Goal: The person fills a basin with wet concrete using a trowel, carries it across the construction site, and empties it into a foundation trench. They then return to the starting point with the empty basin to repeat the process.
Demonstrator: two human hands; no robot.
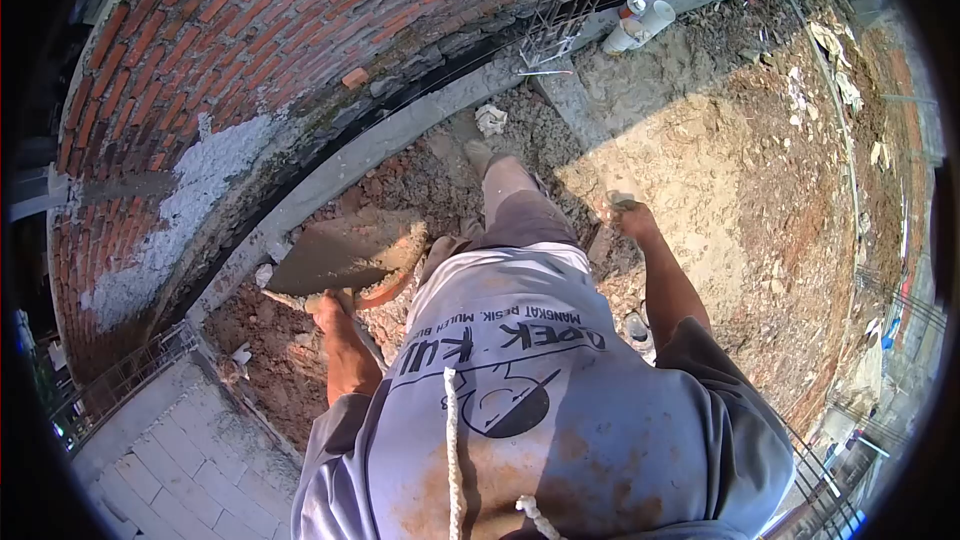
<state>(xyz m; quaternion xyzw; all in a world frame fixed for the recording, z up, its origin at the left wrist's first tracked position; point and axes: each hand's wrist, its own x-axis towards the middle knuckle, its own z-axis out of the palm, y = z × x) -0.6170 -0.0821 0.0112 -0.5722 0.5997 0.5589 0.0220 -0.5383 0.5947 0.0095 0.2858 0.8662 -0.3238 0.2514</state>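
Note:
My left hand [330, 308] is closed on the wooden handle of a broad mortar-coated shovel [335, 255]. The shovel's blade lies over an orange-rimmed basin [395, 282], whose contents are mostly hidden. My right hand [630, 218] is closed round the handle of a small trowel [620, 185], whose pale blade is hard to make out in the bright sunlight. Wet grey mortar [540, 135] covers the ground ahead of my feet.
A brick wall [300, 20] curves along the left behind a concrete beam [400, 135]. Upright rebar [570, 0] stands ahead, beside white buckets [640, 28]. Pale blocks [190, 460] lie at the lower left, and rubble [800, 190] covers the right side.

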